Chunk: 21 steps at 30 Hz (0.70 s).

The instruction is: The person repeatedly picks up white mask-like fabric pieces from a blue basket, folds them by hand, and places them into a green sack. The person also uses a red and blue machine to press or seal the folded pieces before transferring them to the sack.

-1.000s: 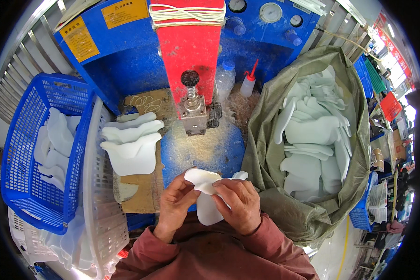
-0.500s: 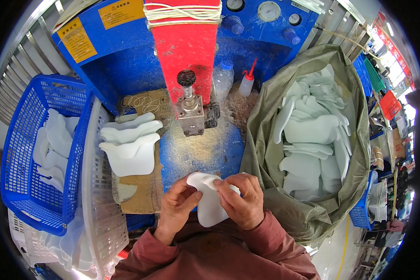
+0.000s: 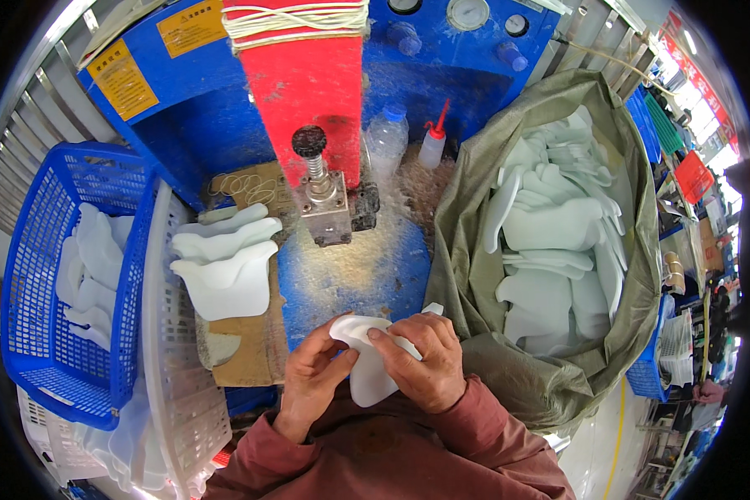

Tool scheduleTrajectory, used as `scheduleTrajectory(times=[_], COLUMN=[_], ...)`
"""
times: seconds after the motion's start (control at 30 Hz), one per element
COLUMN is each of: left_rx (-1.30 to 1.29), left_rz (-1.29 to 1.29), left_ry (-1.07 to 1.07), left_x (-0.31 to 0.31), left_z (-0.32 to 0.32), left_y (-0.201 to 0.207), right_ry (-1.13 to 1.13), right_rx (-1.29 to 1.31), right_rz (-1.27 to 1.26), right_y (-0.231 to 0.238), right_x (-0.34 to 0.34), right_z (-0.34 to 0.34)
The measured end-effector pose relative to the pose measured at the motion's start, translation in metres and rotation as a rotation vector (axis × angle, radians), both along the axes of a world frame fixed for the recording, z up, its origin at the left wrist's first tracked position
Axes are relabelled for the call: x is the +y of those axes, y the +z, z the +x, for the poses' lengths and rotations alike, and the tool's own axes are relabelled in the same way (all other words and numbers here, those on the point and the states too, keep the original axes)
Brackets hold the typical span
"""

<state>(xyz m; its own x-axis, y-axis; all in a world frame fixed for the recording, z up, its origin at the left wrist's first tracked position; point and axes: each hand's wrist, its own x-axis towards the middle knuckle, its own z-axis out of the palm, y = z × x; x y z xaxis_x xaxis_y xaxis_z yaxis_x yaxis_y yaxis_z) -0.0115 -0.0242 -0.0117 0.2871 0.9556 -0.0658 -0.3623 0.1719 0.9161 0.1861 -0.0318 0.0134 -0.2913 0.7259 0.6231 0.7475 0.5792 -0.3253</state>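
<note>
Close to my body I hold a smooth white pad [image 3: 370,377] with a curved upper edge. My left hand [image 3: 312,377] grips its left side, thumb on the near face. My right hand [image 3: 426,363] is closed on its upper right part, with the thumb pressed near the top edge. Part of the pad is hidden behind my right fingers, and a white corner shows beyond them. Several similar white pads [image 3: 227,286] lie overlapped on cardboard to the left. Ahead of my hands is a red machine arm [image 3: 304,100] with a metal head [image 3: 327,218].
Pale dust covers the blue machine bed [image 3: 308,279]. On the left stand a blue basket [image 3: 71,379] and a white crate [image 3: 160,333], both holding white pads. A green sack [image 3: 458,250] full of pads is on the right. Behind are a clear bottle [image 3: 388,142] and a red-tipped squeeze bottle [image 3: 432,150].
My right thumb has slid slightly left along the pad's top edge, and the pad has tilted a little. Both hands keep hold of it. The view has shifted slightly.
</note>
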Motion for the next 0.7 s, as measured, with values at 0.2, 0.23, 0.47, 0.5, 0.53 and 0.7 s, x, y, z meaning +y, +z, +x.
scheduleTrajectory(times=[0.2,0.23,0.47,0.5,0.53,0.7], left_rx=[-0.004,-0.001,0.013,0.025,0.037,0.045], left_rz=[-0.016,-0.018,-0.002,0.004,0.018,0.019], left_ry=[-0.004,0.001,0.012,0.015,0.019,0.013], left_x=[-0.0004,-0.0008,-0.0017,-0.0018,-0.0018,-0.0019], left_z=[-0.0002,-0.0002,0.0003,0.0007,0.0010,0.0027], left_y=[-0.0001,-0.0005,-0.0061,-0.0066,-0.0069,-0.0053], right_ry=[0.013,0.013,-0.005,-0.004,-0.007,-0.006], right_rx=[0.013,0.014,0.026,0.033,0.034,0.044], right_rz=[0.007,0.003,-0.015,-0.015,-0.016,-0.008], right_y=[-0.0011,-0.0007,0.0000,-0.0004,-0.0007,-0.0025], right_x=[0.0011,0.0010,0.0006,0.0007,0.0007,0.0014], right_z=[-0.0003,-0.0003,-0.0005,-0.0006,-0.0005,-0.0011])
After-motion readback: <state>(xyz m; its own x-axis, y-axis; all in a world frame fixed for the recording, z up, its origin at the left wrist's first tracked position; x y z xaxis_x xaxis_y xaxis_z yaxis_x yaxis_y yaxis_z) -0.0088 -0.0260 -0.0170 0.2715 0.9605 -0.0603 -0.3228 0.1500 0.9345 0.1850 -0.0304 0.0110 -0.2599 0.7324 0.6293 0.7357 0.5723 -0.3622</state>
